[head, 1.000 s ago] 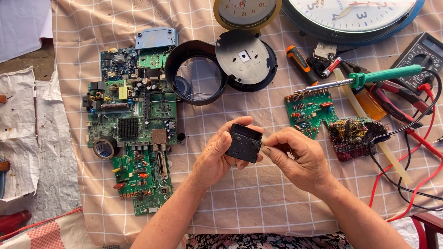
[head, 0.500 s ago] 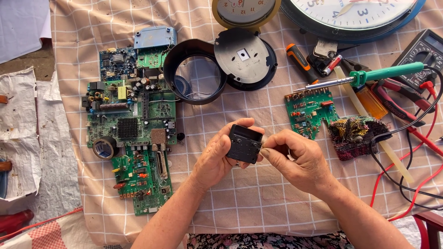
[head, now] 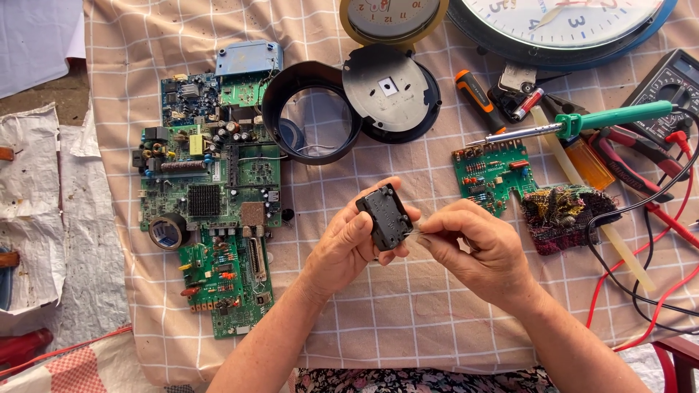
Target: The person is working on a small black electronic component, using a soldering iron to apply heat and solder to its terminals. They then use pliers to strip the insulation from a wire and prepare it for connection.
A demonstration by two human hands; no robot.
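- Work surface: beige checked cloth (head: 408,320) spread over a table, crumpled white paper (head: 29,218) off its left edge.
- Left hand (head: 349,244) holds a small black plastic module (head: 386,216), a boxy clock-movement-type part, above the middle of the cloth; thumb and fingers closed around its lower left side.
- Right hand (head: 477,247) just right of the module, fingertips pinched together at its right edge; a thin pale strip shows between the fingertips and the module, too small to tell what it is.
- Module is tilted, back face toward the camera, lifted off the cloth.
- Large green circuit board (head: 211,175) lies left of the hands, a roll of dark tape (head: 169,233) resting on its lower left corner; a smaller green board (head: 226,280) sits just below it.
- Black round clock housing (head: 312,109) with clear lens lies above the hands, a round black back plate (head: 389,91) overlapping its right rim.
- Small green board (head: 491,175) right of the hands, a tangle of dark wire scrap (head: 564,215) beside it.
- Soldering iron with green handle (head: 611,118) rests above the small board, tip pointing left.
- Orange-handled screwdriver (head: 477,98), red pliers (head: 633,156), multimeter (head: 673,80) with red and black leads at the right.
- Big white wall clock with blue rim (head: 568,29) and a small gold-rimmed clock (head: 389,18) at the top edge.
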